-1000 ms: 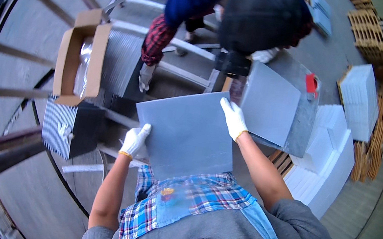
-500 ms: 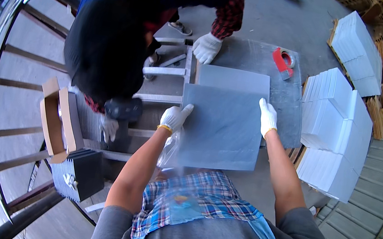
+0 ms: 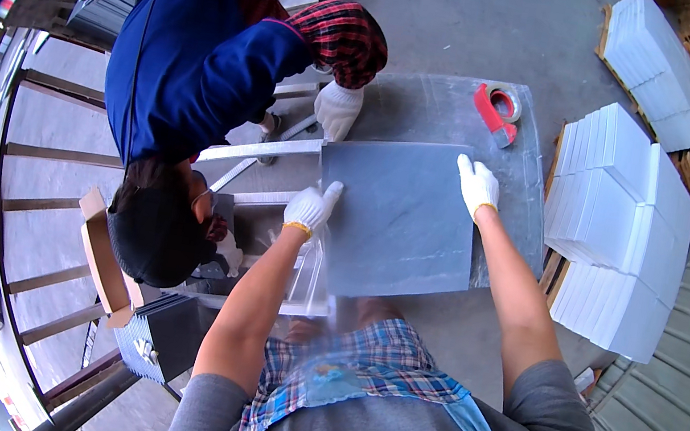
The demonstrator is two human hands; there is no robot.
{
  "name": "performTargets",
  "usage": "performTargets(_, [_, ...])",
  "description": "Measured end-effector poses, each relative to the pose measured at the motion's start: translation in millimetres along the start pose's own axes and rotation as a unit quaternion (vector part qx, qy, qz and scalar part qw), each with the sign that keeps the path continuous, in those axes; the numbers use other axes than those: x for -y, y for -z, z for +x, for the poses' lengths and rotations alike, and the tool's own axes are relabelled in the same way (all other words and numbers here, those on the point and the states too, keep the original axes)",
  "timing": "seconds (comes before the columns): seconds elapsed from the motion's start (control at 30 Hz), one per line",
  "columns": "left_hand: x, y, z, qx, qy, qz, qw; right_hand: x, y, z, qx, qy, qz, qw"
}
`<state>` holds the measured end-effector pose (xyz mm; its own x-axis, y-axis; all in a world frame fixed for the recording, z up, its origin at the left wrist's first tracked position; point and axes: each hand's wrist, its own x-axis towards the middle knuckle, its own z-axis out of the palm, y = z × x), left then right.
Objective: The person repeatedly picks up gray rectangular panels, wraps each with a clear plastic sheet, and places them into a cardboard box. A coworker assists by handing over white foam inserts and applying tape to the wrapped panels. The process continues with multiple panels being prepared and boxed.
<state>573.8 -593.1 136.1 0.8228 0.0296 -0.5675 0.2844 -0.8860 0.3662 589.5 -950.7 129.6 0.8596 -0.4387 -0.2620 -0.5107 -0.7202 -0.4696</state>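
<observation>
A flat, square grey tile-like panel [image 3: 398, 224] lies between my gloved hands, over the near part of a grey worktable [image 3: 422, 101]. My left hand [image 3: 310, 207] grips its left edge, thumb on top and fingers out of sight beneath. On the far right edge, my right hand [image 3: 478, 185] holds the panel the same way. Beyond its far left corner rests a co-worker's gloved hand [image 3: 337, 110]. A red tape dispenser [image 3: 494, 117] with a roll of tape sits farther back on the table. Clear plastic film [image 3: 314, 269] hangs beside the panel's near left side.
The co-worker [image 3: 196, 75] leans over a metal frame [image 3: 270, 149] at the left. An open cardboard box [image 3: 103, 258] and a stack of dark panels [image 3: 174, 324] stand near it. White stacks [image 3: 616, 213] on pallets rise at the right.
The panel has turned slightly and shifted away from me in both my hands, covering the lighter sheet seen behind it. The co-worker has bent lower, and their far hand has moved left.
</observation>
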Motion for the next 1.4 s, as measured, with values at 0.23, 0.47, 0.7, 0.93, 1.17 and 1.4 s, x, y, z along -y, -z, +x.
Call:
performTargets(0.23, [2,-4,9,-0.007,0.003,0.062,0.998,12,14,7,0.034,0.059,-0.1,0.993])
performTargets(0.47, [0,-2,10,0.007,-0.009,0.068,0.998,21,26,5,0.021,0.137,-0.217,0.966])
performTargets(0.7, [-12,7,1,-0.017,0.002,0.114,0.993,81,29,-66,-0.13,0.391,-0.036,0.91])
performTargets(0.93, [66,-8,40,-0.099,0.017,0.042,0.994,126,-85,-133,0.014,0.521,-0.009,0.854])
performTargets(1.17, [105,-53,-76,-0.017,-0.162,0.106,0.981,157,-130,-77,0.002,0.542,-0.065,0.838])
performTargets(1.4, [67,-86,-144,0.227,-0.083,0.037,0.97,66,-43,-6,-0.099,0.356,-0.221,0.903])
